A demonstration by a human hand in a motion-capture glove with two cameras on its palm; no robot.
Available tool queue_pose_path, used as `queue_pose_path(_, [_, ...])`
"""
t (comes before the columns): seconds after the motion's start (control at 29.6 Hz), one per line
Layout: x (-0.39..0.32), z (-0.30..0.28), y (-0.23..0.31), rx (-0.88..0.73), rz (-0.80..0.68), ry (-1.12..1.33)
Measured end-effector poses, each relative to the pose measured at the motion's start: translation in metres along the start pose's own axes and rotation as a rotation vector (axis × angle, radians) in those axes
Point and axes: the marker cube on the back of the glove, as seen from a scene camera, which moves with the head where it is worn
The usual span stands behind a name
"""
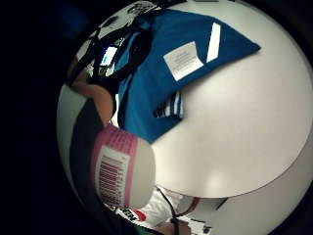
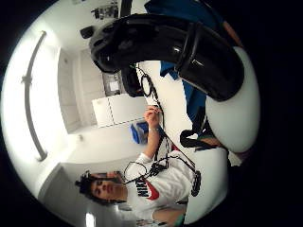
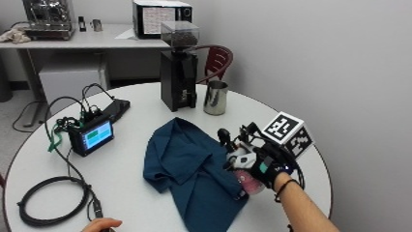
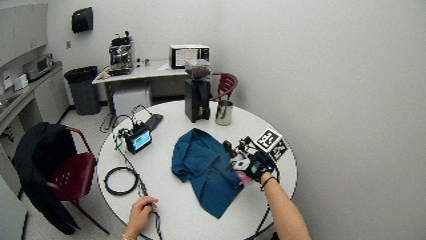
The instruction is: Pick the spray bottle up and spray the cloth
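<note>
My gloved right hand [image 3: 270, 166] grips the spray bottle [image 3: 246, 181], lifted off the round white table [image 3: 128, 193] at the right edge of the cloth. The bottle has a pink-labelled body [image 1: 117, 169] and a black spray head [image 3: 225, 137] that points toward the blue cloth [image 3: 190, 169]. The black head [image 2: 161, 45] fills the thumb side palm view, with the white bottle body [image 2: 234, 113] beside it. In the little finger side palm view the cloth [image 1: 166, 63] lies below, showing a white care label [image 1: 183, 59]. The cloth [image 4: 203, 167] lies crumpled across the table's middle.
A black grinder [image 3: 178, 67] and a steel jug [image 3: 215, 97] stand at the table's far side. A small screen device [image 3: 92, 135] with cables and a coiled black cable [image 3: 48, 203] lie to the left. The bare left hand [image 3: 102, 224] rests at the near edge.
</note>
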Motion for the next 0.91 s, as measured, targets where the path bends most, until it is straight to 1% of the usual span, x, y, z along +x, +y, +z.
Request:
queue_pose_path(0.17, [-0.063,-0.043,0.005,0.066,-0.094,0.009])
queue_pose_path(0.24, [-0.077,-0.048,0.005,0.075,-0.114,0.013])
queue_pose_path(0.3, [-0.073,-0.042,0.003,0.061,-0.1,0.024])
queue_pose_path(0.51, [-0.025,-0.012,-0.006,0.005,-0.024,0.011])
queue_pose_path(0.57, [-0.028,-0.018,-0.005,0.01,-0.028,0.003])
queue_pose_path(0.78, [-0.078,-0.052,0.0,0.065,-0.107,0.01])
queue_pose_path(0.91, [-0.064,-0.042,-0.006,0.049,-0.066,0.008])
